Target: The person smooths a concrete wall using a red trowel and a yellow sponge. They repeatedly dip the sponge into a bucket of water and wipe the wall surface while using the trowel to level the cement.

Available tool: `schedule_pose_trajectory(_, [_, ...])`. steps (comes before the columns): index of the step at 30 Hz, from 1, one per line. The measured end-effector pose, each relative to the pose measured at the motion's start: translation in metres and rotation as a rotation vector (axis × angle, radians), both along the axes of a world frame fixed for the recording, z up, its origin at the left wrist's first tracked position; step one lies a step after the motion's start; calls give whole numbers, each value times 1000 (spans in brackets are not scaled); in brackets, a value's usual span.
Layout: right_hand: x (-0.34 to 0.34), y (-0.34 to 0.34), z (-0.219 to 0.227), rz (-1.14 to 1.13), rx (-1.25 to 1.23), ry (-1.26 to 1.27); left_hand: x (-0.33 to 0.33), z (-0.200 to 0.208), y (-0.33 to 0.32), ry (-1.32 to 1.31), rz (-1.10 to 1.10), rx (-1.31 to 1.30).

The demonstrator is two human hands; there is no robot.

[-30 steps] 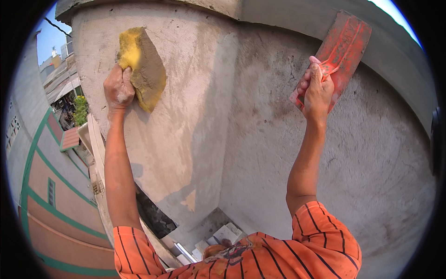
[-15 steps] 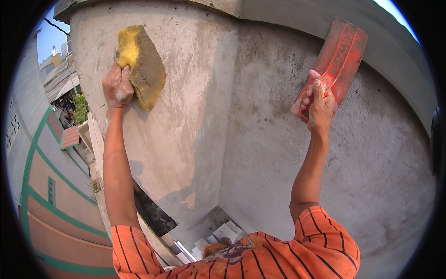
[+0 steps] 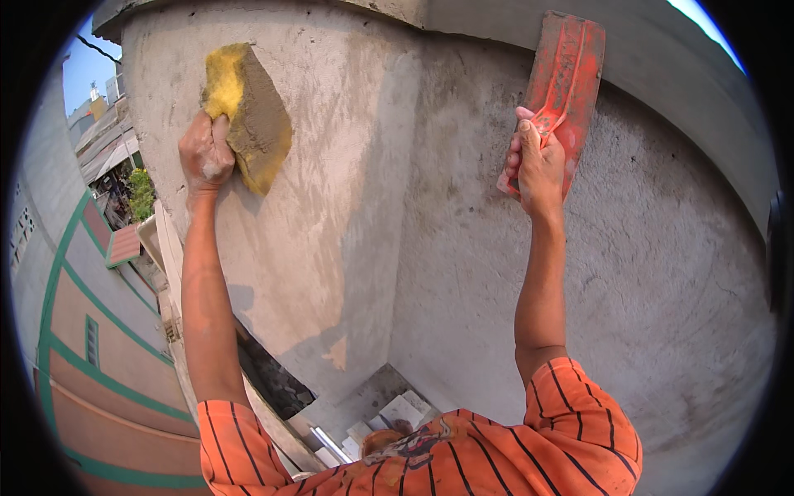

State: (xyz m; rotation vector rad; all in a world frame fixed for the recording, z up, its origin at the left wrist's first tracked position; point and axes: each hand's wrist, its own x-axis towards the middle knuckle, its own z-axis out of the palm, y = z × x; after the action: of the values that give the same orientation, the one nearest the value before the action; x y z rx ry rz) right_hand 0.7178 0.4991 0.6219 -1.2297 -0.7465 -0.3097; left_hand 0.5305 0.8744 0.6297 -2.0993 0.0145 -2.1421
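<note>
My left hand [image 3: 207, 155] is closed on the edge of a yellow sponge [image 3: 258, 124], whose face is coated with grey-brown mortar. The sponge is held up in front of the left plastered wall [image 3: 331, 107]; whether it touches the wall I cannot tell. Higher to the right, my right hand [image 3: 542, 169] grips the handle of a red plastic plastering float [image 3: 571, 74]. The long float is tilted, its upper end near the beam under the roof edge, and its red back is scuffed and smeared with grey. Its working face is turned toward the right wall [image 3: 645, 240] and hidden.
The two walls meet in an inner corner [image 3: 405, 207]. A concrete ledge [image 3: 695, 91] overhangs the right wall. Below are pale blocks [image 3: 405, 413], a shiny metal tube [image 3: 331, 446] and a dark gap [image 3: 281, 384]. Far left stands a building with green bands [image 3: 116, 376].
My right hand and the float have moved left and slightly up along the right wall, toward the corner. My left hand and the sponge have barely shifted.
</note>
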Motion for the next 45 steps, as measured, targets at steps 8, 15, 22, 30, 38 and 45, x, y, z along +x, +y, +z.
schedule_pose_trajectory(8, [-26,-41,3,21,284,-176,0,-4,0,9,54,-26])
schedule_pose_trajectory(15, [4,-24,-18,2,-38,-12,-4,-1,-1,2,15,0])
schedule_pose_trajectory(22, [-19,-64,27,-96,426,-231,-1,-3,-2,14,32,-40])
schedule_pose_trajectory(30, [6,7,-4,25,-123,16,2,-2,1,-8,-23,9])
schedule_pose_trajectory(38, [-23,-67,18,-94,367,-172,-3,-3,-1,-8,22,-7])
schedule_pose_trajectory(45, [-10,-27,-5,21,-68,-15,-2,-4,4,13,32,-24])
